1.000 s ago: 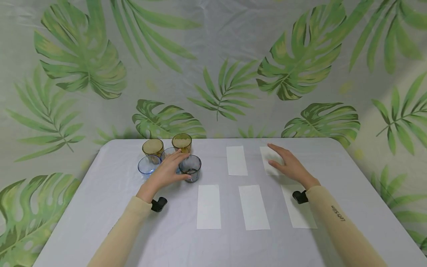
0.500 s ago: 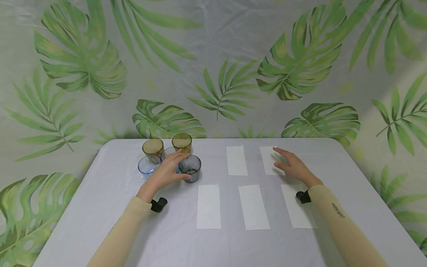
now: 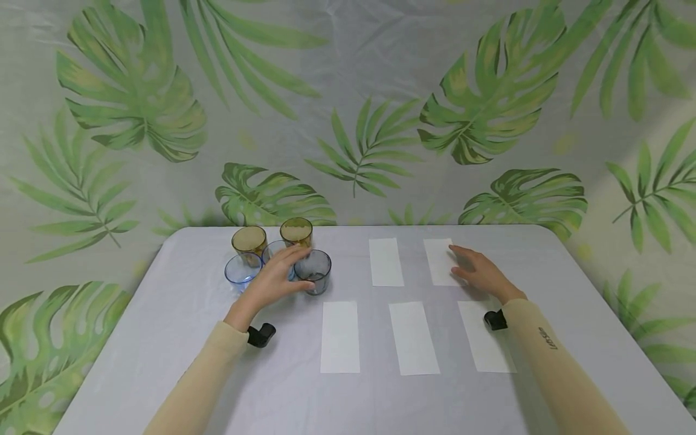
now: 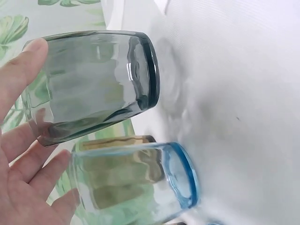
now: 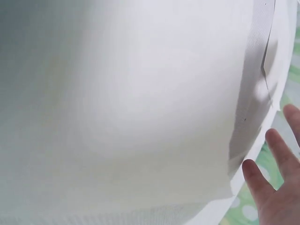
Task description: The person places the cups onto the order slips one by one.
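My left hand [image 3: 274,279] grips a smoky grey glass tumbler [image 3: 318,275] near its rim, thumb on one side and fingers on the other. In the left wrist view the tumbler's thick base stands very slightly off the white cloth. Close to those fingers is a blue glass tumbler [image 4: 136,183], partly behind my hand in the head view. Another blue tumbler [image 3: 239,273] stands left of the hand, and two amber tumblers [image 3: 249,240] are behind. My right hand [image 3: 481,275] hovers over the right side with fingers spread loosely, holding nothing.
Several white paper rectangles [image 3: 341,338] lie in two rows on the white-covered table [image 3: 375,405]. One back-row paper [image 3: 439,260] is beside my right fingertips. A leaf-printed curtain [image 3: 370,72] hangs behind the table's far edge.
The grey tumbler has shifted slightly up and right in my left hand's grip. My right hand has drifted a little right and toward me. The other tumblers stay put.
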